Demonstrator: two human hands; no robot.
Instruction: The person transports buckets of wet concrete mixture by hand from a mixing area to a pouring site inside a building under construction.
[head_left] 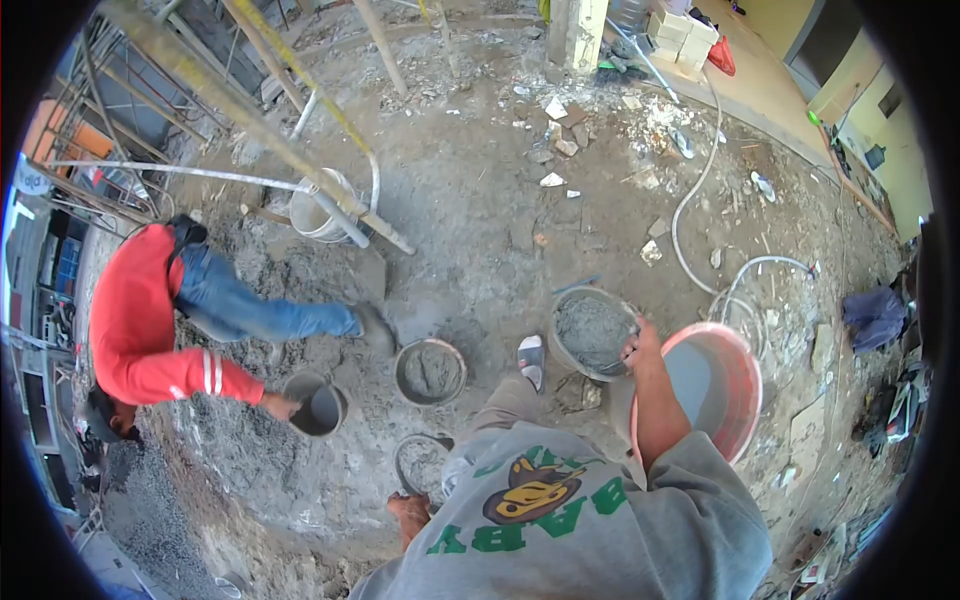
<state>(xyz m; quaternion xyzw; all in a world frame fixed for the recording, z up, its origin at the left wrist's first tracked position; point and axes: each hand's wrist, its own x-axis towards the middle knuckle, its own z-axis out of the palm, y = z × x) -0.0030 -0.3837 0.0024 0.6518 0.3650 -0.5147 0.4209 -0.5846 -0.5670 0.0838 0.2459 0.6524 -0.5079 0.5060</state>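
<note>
My right hand (641, 342) grips the rim of a bucket of wet cement (592, 330), beside a large reddish tub (742, 390) of grey liquid. Low in the view, my left hand (410, 508) is closed at the near edge of a second bucket of cement (424, 466); my body partly hides that bucket. Between the two and further left, a third cement bucket (430, 372) stands on the ground with no hand on it. A co-worker in a red top (150, 310) bends over at the left, one hand on a dark bucket (316, 404) with grey liquid inside.
Bamboo and metal poles (290, 150) slant across the upper left, by a pale bucket (322, 205). A hose (690, 200) loops over the ground at the right. Broken tile pieces (565, 140) lie scattered ahead. Gravel (160, 520) is heaped at the lower left.
</note>
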